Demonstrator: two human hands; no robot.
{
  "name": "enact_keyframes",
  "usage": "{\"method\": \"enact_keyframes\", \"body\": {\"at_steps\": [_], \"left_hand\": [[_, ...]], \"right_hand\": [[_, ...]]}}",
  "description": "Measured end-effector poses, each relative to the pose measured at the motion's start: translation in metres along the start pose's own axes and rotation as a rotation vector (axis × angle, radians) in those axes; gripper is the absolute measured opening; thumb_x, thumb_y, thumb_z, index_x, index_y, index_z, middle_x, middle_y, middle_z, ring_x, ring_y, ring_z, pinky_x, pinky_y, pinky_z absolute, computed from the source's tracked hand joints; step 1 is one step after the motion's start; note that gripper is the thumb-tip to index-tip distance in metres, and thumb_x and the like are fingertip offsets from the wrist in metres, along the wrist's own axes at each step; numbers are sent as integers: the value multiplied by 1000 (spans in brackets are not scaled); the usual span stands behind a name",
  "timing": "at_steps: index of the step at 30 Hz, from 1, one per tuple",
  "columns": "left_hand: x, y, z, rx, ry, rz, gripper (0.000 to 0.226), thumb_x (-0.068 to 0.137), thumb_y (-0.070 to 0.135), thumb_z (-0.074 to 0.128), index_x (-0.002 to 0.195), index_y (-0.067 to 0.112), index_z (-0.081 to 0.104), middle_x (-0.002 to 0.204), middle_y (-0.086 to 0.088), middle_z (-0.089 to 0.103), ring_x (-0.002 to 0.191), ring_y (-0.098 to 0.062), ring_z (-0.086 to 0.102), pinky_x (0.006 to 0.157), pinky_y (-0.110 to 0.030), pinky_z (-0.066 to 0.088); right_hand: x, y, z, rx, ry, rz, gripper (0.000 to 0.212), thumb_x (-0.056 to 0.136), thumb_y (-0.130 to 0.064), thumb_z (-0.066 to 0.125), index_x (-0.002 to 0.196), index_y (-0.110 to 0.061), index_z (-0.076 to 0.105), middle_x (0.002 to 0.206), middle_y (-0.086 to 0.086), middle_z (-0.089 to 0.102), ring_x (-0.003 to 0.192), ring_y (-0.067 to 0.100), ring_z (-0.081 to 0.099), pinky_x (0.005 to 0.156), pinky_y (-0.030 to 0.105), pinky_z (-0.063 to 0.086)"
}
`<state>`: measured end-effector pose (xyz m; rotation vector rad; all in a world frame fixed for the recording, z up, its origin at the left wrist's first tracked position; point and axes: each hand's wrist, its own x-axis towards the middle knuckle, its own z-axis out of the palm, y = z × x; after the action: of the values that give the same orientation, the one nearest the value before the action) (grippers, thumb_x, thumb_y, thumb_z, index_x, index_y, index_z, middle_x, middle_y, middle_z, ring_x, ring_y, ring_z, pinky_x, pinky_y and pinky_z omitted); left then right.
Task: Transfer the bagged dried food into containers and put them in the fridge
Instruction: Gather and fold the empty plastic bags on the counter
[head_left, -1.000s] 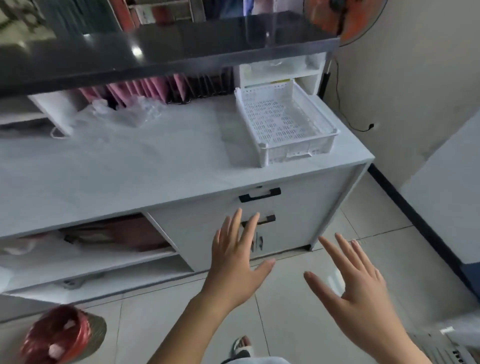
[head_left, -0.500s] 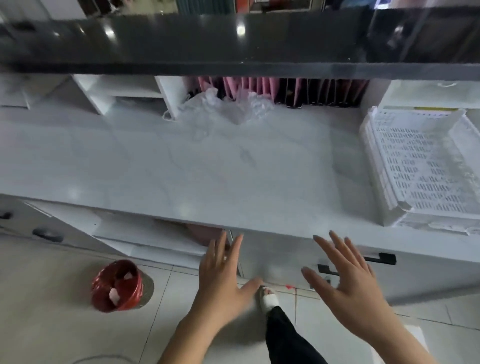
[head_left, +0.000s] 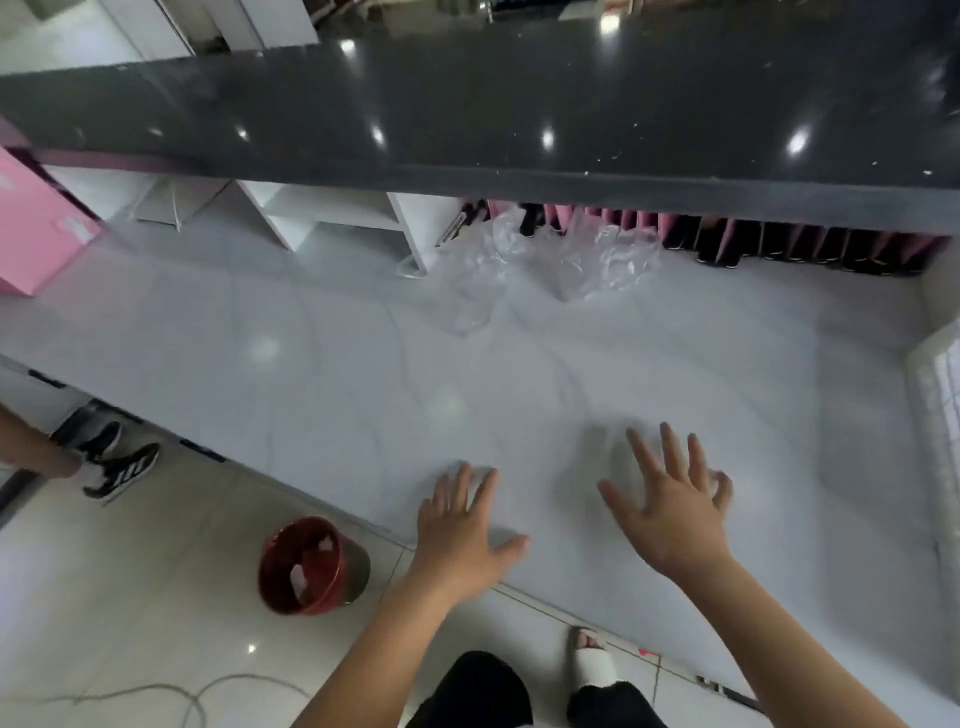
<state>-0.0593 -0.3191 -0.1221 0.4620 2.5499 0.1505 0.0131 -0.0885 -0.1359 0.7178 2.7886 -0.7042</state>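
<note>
Right now both hands, left hand (head_left: 457, 540) and right hand (head_left: 670, 514), hover over the white worktop (head_left: 311, 364) with fingers spread apart, holding nothing. Well beyond the fingertips, crumpled clear plastic bags (head_left: 545, 265) lie at the worktop's back edge.

place: likely shop counter | raised dark ledge (head_left: 519, 114) over white worktop (head_left: 363, 374) | packets row (head_left: 779, 244) beneath
</note>
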Motion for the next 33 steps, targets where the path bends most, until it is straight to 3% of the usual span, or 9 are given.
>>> {"method": "enact_keyframes", "body": {"at_steps": [4,8,11,14,19,22,28,33], "left_hand": [[27,-10,-17,6,-104,36,90,91,68,49,158,40,-5,166,4,-23,153,-25,-19,124,-49,-2],[58,-15,-49,68,-226,163,89,91,61,55,157,46,-4,164,9,-27,152,-22,-24,124,-47,-4],[81,-3,-75,59,-276,258,85,93,55,59,159,41,7,167,7,-16,154,-18,-17,125,-41,2],[111,27,-103,33,-200,356,81,93,51,62,159,37,17,169,2,-6,155,-16,-8,125,-34,7],[190,105,-145,154,45,470,76,93,45,58,157,42,18,167,0,-18,154,-27,-14,124,-43,4],[234,136,-153,183,142,467,66,95,40,56,155,43,26,167,-1,-17,154,-30,-12,124,-49,2],[263,149,-132,125,86,539,57,97,38,53,151,31,39,167,2,13,152,-26,13,122,-48,10],[246,121,-109,34,218,742,44,91,28,59,134,21,62,148,-1,53,137,-23,47,115,-39,30]], "right_hand": [[13,5,27,-142,80,-50,75,91,-74,7,158,-42,-2,169,0,-5,153,28,-16,119,58,-7],[13,8,37,-159,135,-51,71,93,-74,6,157,-44,-1,168,-2,1,154,27,-9,120,59,-5],[13,7,39,-138,165,-27,70,93,-75,9,157,-46,2,167,-5,4,155,25,-5,121,58,-4],[14,6,41,-138,174,-30,70,95,-74,16,157,-45,6,167,-6,6,155,23,-2,121,57,-2],[14,5,41,-129,205,-12,71,95,-75,19,157,-42,16,166,-8,10,155,22,2,121,55,1],[15,5,41,-102,213,6,70,95,-74,23,157,-43,18,166,-9,13,155,20,4,121,53,2],[15,5,43,-101,213,25,69,95,-74,26,157,-45,14,167,-11,12,155,19,4,121,51,2],[15,8,43,-105,227,24,70,95,-75,23,157,-45,13,167,-12,6,155,17,-3,122,50,-4]]}}
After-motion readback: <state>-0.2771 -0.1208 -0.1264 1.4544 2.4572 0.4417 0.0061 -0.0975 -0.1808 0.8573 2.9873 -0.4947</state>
